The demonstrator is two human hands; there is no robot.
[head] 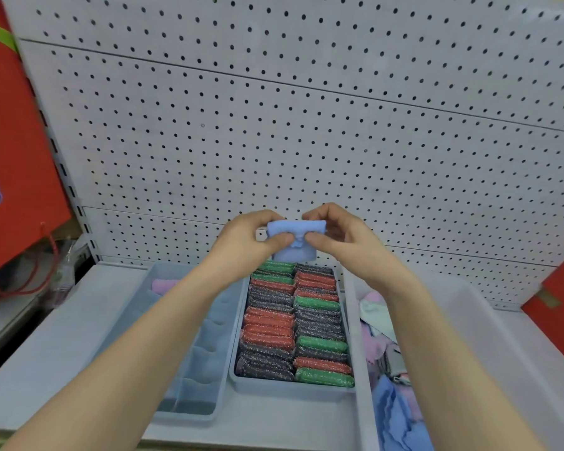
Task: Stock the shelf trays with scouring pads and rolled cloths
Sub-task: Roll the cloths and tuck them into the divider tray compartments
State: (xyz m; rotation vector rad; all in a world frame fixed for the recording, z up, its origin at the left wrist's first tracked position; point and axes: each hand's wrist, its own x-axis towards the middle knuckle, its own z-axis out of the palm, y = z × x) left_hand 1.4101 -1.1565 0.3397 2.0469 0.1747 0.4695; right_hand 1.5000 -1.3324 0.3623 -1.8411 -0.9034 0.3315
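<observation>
Two bare hands meet at centre frame, above the far end of the trays. The left hand [246, 237] and right hand [342, 237] each pinch a small pale-blue terry cloth [295, 239] between thumb and curled fingers. Both grips are closed on it; the cloth is partly rolled and held clear of the shelf.

Directly below is a grey plastic tray [290, 390] packed with two rows of red, green and dark-grey mesh scouring pads [293, 323], standing on edge.

Left of it is a grey divided tray [189, 413] with a pink cloth [163, 284] at its far end. Its other compartments are blurred, possibly holding pale-blue rolls.

At lower right is a large grey bin [360, 359] with loose pink, blue and pale-green cloths [391, 408]. A white pegboard [306, 125] stands behind.
</observation>
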